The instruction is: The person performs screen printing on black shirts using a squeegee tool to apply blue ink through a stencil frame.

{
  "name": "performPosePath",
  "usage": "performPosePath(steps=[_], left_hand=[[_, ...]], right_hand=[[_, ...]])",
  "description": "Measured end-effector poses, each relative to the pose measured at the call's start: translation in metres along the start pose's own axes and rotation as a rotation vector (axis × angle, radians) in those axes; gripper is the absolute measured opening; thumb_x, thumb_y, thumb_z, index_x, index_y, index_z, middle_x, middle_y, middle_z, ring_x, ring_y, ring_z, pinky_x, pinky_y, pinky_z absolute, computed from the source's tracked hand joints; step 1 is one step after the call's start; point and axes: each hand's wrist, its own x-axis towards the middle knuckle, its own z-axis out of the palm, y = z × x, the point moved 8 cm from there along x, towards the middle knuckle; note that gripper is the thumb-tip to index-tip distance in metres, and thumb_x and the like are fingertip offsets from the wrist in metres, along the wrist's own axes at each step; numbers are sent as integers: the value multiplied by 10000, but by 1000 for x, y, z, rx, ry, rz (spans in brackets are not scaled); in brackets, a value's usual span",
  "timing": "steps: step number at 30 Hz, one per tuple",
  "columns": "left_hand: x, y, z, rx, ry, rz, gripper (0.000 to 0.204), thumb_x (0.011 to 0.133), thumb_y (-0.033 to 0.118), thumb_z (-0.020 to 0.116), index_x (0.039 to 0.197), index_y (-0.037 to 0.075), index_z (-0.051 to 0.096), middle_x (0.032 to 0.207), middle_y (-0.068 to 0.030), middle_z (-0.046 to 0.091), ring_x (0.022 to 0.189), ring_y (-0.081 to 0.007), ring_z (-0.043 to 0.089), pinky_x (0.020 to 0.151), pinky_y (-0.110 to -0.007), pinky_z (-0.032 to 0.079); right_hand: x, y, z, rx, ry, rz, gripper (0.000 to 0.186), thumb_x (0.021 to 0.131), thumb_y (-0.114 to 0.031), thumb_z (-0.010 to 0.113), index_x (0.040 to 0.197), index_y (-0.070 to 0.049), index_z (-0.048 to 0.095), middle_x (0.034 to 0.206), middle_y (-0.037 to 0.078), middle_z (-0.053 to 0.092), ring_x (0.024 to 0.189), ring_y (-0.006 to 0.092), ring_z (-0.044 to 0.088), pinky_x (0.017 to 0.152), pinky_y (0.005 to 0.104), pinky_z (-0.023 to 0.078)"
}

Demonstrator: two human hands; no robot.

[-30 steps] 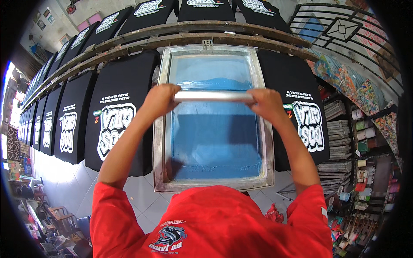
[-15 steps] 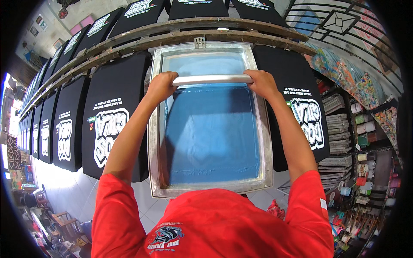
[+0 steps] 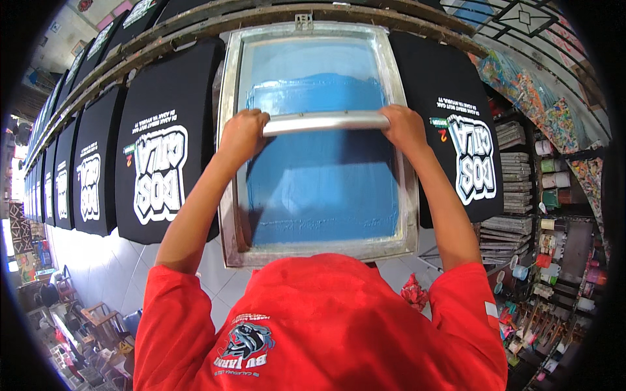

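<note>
A long silvery squeegee (image 3: 326,122) lies crosswise over the blue mesh of a screen printing frame (image 3: 407,195). My left hand (image 3: 244,135) is wrapped round its left end, and my right hand (image 3: 404,127) grips the right end. Both arms reach forward, one along each side of the frame. Blue mesh (image 3: 326,189) fills the inside of the frame, with a paler band toward the far end. A hinge (image 3: 304,21) sits at the frame's far edge. The squeegee's lower edge, where it meets the mesh, is hard to make out.
Black shirts with white lettering flank the frame: one at left (image 3: 163,111), one at right (image 3: 433,85), more in a row farther left. A wooden rail (image 3: 189,32) runs behind. At right stand stacked frames (image 3: 515,182) and shelves of paint pots (image 3: 554,182).
The squeegee, with both hands on it, has come nearer to me along the mesh. More blue mesh shows beyond it. The whole view has also shifted, so the frame sits higher in the picture.
</note>
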Motion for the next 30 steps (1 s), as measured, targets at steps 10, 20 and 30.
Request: performPosePath(steps=[10,20,30], left_hand=[[-210,115,-10,-61,-157,-53,292,624,100,723,912,91,674,829,-55,617,798,-254,614,660,-378,536],[-157,90,-18,-107,-168,-11,207,670,128,762,832,53,657,772,-100,610,767,-317,628,665,-414,522],[-210,116,-33,-227,-146,-41,334,622,69,735,936,52,622,906,-93,592,895,-294,580,714,-412,527]], right_hand=[[-222,-84,-37,94,-176,115,451,573,47,675,1001,-92,693,975,93,682,938,312,647,785,423,540],[-167,-65,-38,80,-213,46,246,652,-45,686,897,-72,681,884,111,675,852,330,649,728,435,531],[-232,-94,-53,44,-132,89,321,624,-14,687,940,-72,682,934,98,698,882,311,666,758,424,547]])
